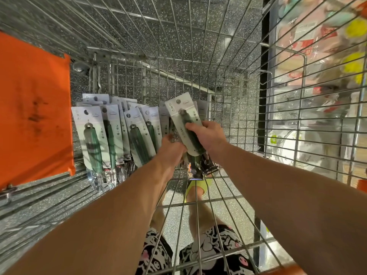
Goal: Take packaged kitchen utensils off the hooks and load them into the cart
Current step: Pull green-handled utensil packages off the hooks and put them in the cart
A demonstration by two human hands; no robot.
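Packaged utensils (111, 133) on wire cart (234, 120) floor.

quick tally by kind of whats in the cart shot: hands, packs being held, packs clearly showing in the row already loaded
Bare hands: 2, the left hand and the right hand
White-carded pack with a dark green utensil handle, held by the right hand: 1
Matching green-handled packs lying in the wire cart with faces clearly showing: 4; more are tucked behind, count unclear
Total: 7

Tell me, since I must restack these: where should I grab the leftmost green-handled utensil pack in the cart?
Pinch the leftmost green-handled utensil pack at its flat white card top, coming from above: it leans upright, its top edge is exposed, and neighbours crowd its right side.
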